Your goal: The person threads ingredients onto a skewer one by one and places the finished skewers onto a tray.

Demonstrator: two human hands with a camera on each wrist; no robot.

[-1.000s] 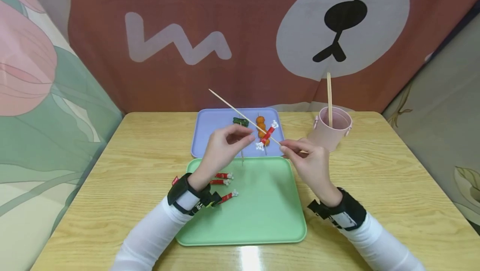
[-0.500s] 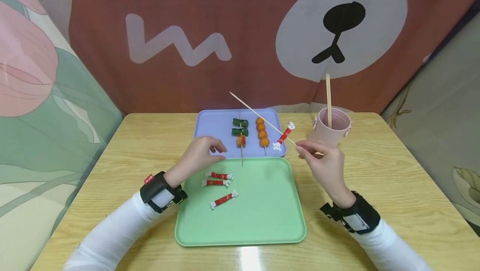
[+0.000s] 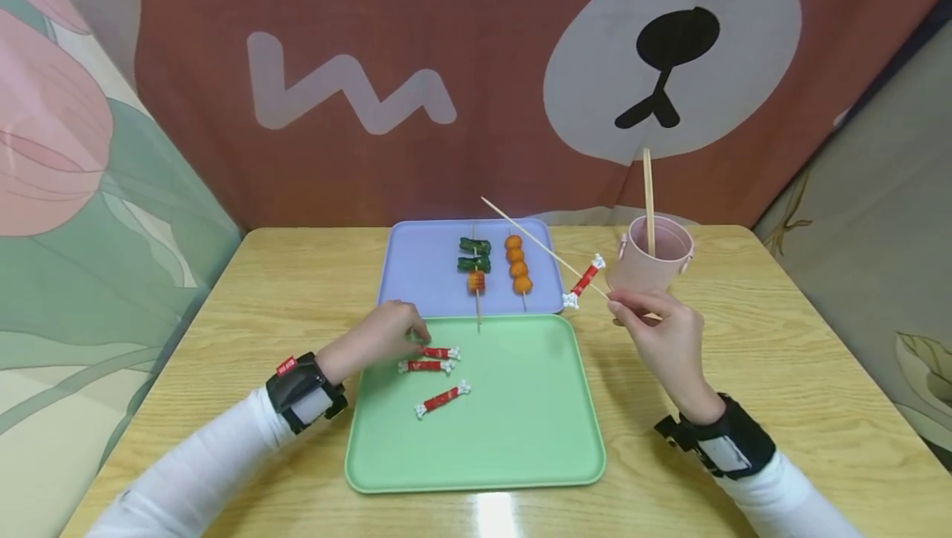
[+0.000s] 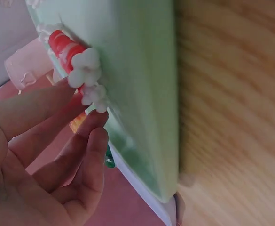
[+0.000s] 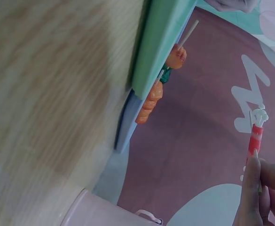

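Observation:
My right hand [image 3: 662,335] pinches the lower end of a thin wooden skewer [image 3: 524,232], which slants up to the left in the air. A red rod-shaped piece with white knobbed ends [image 3: 585,281] is threaded on it near my fingertips. At the upper left of the green tray [image 3: 521,439], my left hand [image 3: 375,344] pinches the left end of the farthest of three similar red pieces [image 3: 442,353]. The left wrist view has its thumb and fingertips at the white knobs [image 4: 95,96]. Two more red pieces [image 3: 426,366] [image 3: 442,400] lie nearer on the tray.
Behind the green tray is a lilac tray [image 3: 424,269]. It holds a skewer of orange balls [image 3: 518,265] and one with green pieces and an orange block [image 3: 476,283], whose stick reaches over the green rim. A pink bucket [image 3: 647,269] with wooden sticks [image 3: 649,199] stands back right.
My left hand has left the skewer and come down to the far red piece on the green tray. The right hand has carried the skewer with its red piece to the right.

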